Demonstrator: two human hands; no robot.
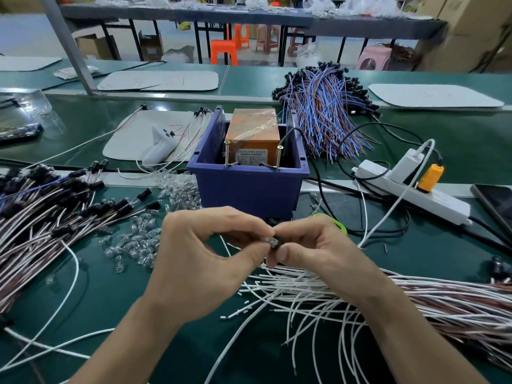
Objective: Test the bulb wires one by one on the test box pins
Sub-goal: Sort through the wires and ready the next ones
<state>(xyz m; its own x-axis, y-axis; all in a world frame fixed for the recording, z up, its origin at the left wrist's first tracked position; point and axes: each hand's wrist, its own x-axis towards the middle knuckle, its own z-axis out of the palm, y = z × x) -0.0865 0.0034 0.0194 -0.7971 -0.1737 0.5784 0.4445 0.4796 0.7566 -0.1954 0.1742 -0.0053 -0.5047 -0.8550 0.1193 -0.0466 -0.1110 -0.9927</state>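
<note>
My left hand [205,261] pinches a small clear bulb [270,241] between thumb and fingertips. Against it, my right hand [313,250] pinches a black socket [277,246] whose wire is hidden under the hand. Both hands hover just in front of the blue test box [249,187]. Two brass screw pins [227,153] [278,157] stand up at the box's front rim, before an orange transformer [253,128]. A bundle of white and brown wires [415,303] fans out under my right wrist. Loose clear bulbs [135,245] lie left of my hands.
A pile of black-socket wires [41,212] covers the left. Blue and brown wires [327,106] are heaped behind the box. A white power strip [410,187] with an orange plug and cables lies at the right, a phone [496,203] at the right edge, a white controller [159,144] behind left.
</note>
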